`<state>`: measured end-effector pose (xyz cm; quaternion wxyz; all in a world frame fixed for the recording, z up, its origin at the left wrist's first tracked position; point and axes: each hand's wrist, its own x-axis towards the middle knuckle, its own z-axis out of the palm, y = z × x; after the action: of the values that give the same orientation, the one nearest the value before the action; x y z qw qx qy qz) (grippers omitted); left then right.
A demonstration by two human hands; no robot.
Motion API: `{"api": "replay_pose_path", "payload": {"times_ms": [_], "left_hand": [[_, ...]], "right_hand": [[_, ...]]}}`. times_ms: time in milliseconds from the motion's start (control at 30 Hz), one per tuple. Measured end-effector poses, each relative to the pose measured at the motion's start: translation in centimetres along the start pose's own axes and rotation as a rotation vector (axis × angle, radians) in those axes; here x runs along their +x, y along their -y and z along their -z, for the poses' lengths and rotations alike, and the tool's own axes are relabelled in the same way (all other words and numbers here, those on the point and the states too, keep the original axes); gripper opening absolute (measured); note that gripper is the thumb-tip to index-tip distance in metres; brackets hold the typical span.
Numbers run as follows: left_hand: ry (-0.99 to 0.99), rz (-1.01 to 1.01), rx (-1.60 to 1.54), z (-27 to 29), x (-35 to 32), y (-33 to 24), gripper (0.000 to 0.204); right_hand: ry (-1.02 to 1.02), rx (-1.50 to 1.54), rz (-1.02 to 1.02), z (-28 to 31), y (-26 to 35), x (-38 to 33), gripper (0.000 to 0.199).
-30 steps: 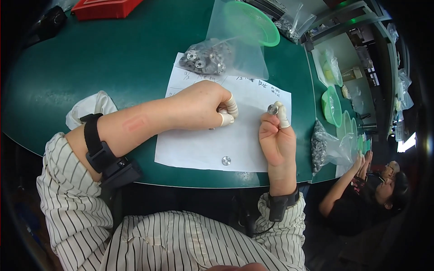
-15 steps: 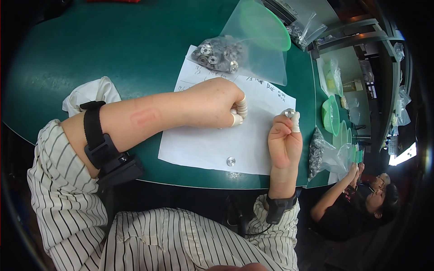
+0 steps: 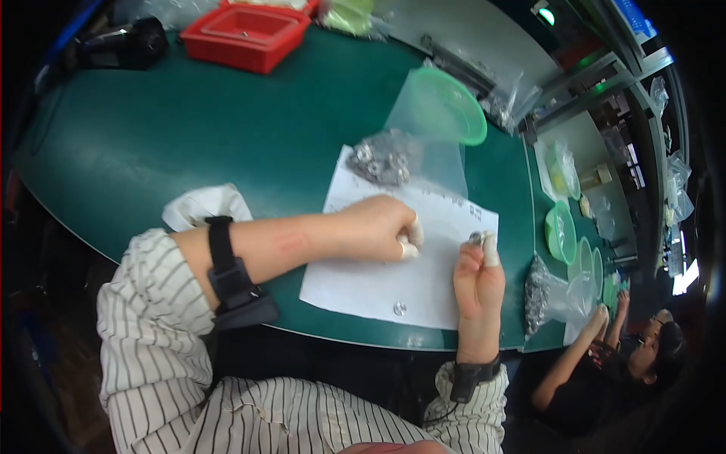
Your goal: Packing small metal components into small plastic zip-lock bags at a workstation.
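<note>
My left hand (image 3: 378, 228) reaches across a white paper sheet (image 3: 355, 291), its fingers curled together with pale finger cots on the tips. Whatever those fingers hold, if anything, is hidden. At the sheet's right edge my right hand (image 3: 479, 276) is raised and pinches a small round metal part (image 3: 476, 237) between cot-covered fingertips. Another metal ring (image 3: 399, 309) lies on the paper near its front edge. Past my left hand, a clear plastic bag (image 3: 384, 157) full of similar metal parts rests on the sheet's far end.
A green bowl (image 3: 473, 121) stands behind the bag. At the far left are a red tray (image 3: 257, 57) and a black device (image 3: 125, 44). Another bag of metal parts (image 3: 538, 291) lies right of my right hand. A person (image 3: 597, 371) in black works further right.
The view has shifted, bringing the red tray and black device into sight. Both hands keep nearly the same places over the sheet, and the right hand still pinches its metal part.
</note>
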<state>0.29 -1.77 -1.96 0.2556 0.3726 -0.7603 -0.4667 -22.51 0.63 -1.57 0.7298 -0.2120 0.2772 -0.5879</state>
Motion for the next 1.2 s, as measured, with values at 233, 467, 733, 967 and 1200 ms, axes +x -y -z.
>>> {"api": "replay_pose_path", "payload": {"times_ms": [233,467,733,967,1200], "left_hand": [[0.073,0.050,-0.490,-1.0,-0.6,-1.3,0.044],[0.069,0.024,-0.628,-0.9,-0.3,-0.8,0.027],[0.122,0.050,-0.677,-0.6,-0.4,-1.2,0.020],[0.148,-0.014,-0.755,-1.0,-0.3,-1.0,0.019],[0.167,0.050,-0.837,0.0,-0.8,-1.9,0.016]], "right_hand": [[0.074,-0.417,0.039,-1.1,-1.6,-1.4,0.014],[0.114,-0.509,0.045,-0.3,-1.9,-1.0,0.010],[0.079,-0.334,-0.069,-0.3,-1.5,-0.6,0.016],[0.141,-0.407,-0.169,-0.5,-1.2,-0.9,0.015],[0.221,-0.490,-0.155,-0.6,-1.7,-0.9,0.016]]}}
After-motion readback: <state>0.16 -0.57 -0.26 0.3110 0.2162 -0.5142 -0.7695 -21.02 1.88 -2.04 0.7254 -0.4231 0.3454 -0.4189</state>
